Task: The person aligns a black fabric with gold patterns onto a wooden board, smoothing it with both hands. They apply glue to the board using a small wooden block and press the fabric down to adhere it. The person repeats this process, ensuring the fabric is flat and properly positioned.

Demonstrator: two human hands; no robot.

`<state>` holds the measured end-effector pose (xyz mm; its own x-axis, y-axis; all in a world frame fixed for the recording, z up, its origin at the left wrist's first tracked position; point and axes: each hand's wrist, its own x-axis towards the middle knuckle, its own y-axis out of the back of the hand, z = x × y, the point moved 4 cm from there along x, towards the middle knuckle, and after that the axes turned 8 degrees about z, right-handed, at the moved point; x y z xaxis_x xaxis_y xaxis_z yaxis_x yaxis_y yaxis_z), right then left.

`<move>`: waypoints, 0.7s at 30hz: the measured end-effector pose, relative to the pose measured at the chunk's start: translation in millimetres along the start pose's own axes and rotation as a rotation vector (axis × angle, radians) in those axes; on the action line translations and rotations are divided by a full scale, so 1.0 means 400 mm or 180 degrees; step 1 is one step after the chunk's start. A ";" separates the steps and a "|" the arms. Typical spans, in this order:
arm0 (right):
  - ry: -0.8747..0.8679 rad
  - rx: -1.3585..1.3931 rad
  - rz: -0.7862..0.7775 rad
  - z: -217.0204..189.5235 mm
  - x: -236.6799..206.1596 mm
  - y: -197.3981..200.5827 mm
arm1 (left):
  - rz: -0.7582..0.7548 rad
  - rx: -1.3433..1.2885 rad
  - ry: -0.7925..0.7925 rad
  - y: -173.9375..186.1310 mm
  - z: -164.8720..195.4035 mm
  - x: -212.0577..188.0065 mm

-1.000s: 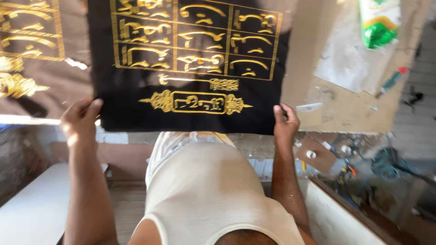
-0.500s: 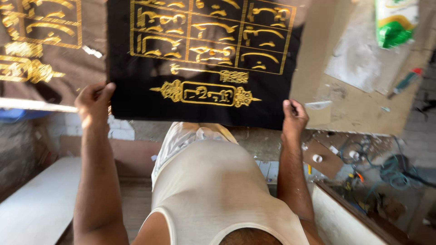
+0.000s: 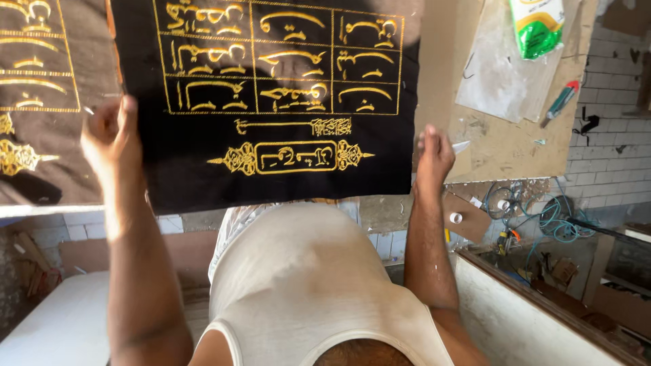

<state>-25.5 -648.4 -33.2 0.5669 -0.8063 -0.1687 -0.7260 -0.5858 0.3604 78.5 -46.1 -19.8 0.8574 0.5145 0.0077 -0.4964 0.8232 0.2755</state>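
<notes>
Both hands, left (image 3: pixel 112 135) and right (image 3: pixel 434 152), pinch the cloth's (image 3: pixel 271 169) lower corners; probably light, limp — grip edges.

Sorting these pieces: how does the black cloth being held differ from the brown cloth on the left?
The black cloth is gripped at its edges by the left hand and right hand; the brown cloth is untouched. The black cloth shows nearly whole and overlaps the brown cloth, which is cut off. Both carry gold embroidery.

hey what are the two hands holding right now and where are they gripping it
A black cloth with gold embroidery. The left hand grips its lower left edge, and the right hand its lower right edge.
</notes>
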 end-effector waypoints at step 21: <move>0.0267 -0.0765 0.0187 -0.048 0.093 -0.158 | 0.0219 -0.0099 0.0285 -0.117 0.000 0.163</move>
<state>49.1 -639.8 -44.8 0.5640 -0.8230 -0.0677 -0.6510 -0.4936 0.5767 157.8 -51.1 -32.4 0.8063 0.5883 -0.0606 -0.5589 0.7915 0.2472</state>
